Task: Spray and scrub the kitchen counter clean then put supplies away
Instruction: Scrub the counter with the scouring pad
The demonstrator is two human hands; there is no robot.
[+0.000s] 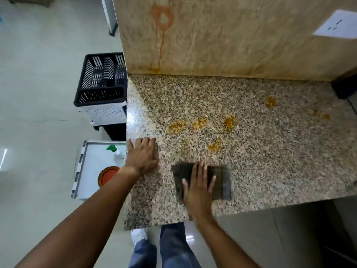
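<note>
A cloth lies near the tabletop's front edge, under the right hand. The left hand rests at the left edge. Stains lie behind them, mid-tabletop. Left of the tabletop, a tray carries a bottle and a bowl; a rack stands behind it.

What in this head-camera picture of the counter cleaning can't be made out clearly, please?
- Dark scrubbing cloth, head view: blurred by motion, and the right hand lying flat on it covers its middle.
- Spray bottle: its lower body is hidden behind the counter edge.
- Orange round thing on the tray: partly hidden by the left forearm.
- Dark object at the far right: cut off by the picture edge.
</note>
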